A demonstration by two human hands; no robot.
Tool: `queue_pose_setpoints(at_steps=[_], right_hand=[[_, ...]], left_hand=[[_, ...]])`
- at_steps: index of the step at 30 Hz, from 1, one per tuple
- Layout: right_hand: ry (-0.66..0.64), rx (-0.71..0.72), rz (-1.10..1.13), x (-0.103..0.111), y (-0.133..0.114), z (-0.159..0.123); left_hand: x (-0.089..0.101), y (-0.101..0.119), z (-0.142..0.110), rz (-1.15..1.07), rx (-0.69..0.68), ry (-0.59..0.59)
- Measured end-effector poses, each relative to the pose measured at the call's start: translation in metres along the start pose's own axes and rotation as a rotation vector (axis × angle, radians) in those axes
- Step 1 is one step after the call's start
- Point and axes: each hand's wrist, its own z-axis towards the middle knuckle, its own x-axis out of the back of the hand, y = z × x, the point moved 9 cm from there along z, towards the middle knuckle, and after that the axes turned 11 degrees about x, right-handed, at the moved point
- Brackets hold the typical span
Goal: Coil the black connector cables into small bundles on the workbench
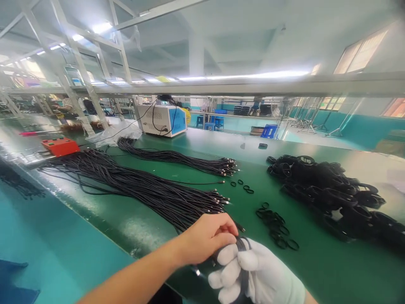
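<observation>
My right hand (pixel 262 270), in a white glove, is closed around a coiled black cable (pixel 243 245) at the near edge of the bench. Beside it my bare left hand (pixel 210 236) pinches at the top of that coil, its fingertips partly hidden. Just beyond my hands, a large bundle of straight black cables (pixel 139 181) stretches to the left, its metal plug ends toward me. Farther back lies a second cable bundle (pixel 180 158). A small pile of black bands (pixel 274 223) sits to the right of my hands, with several loose bands (pixel 247 188) above it.
A heap of coiled black cables (pixel 332 190) covers the right of the green bench (pixel 136 230). At the back stands a white and blue machine (pixel 163 120). A red control box (pixel 60 146) is at the left, near a clear plastic bag (pixel 115 131). A shelf beam (pixel 221 87) crosses above.
</observation>
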Motion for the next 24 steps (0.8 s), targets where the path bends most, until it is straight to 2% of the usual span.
queue_pose_setpoints(at_steps=[2, 4, 10, 15, 18, 24], right_hand=[[0.019, 0.039, -0.060, 0.002, -0.005, 0.003], [0.028, 0.055, -0.118, 0.004, -0.007, 0.004], [-0.014, 0.014, -0.387, 0.005, -0.008, 0.002], [-0.042, -0.072, -0.628, 0.002, -0.014, -0.001], [-0.047, -0.106, -0.662, -0.003, -0.022, -0.005], [-0.079, -0.215, -0.705, -0.016, -0.025, -0.019]], left_hand=[[0.002, -0.001, -0.006, 0.007, -0.061, 0.118], [0.001, -0.004, -0.010, -0.009, -0.093, 0.178], [-0.013, -0.017, -0.010, -0.143, -0.081, 0.103], [-0.014, -0.018, -0.012, -0.156, -0.105, 0.185], [-0.014, -0.017, -0.019, -0.147, -0.165, 0.289], [-0.014, -0.003, -0.043, -0.056, -0.464, 0.591]])
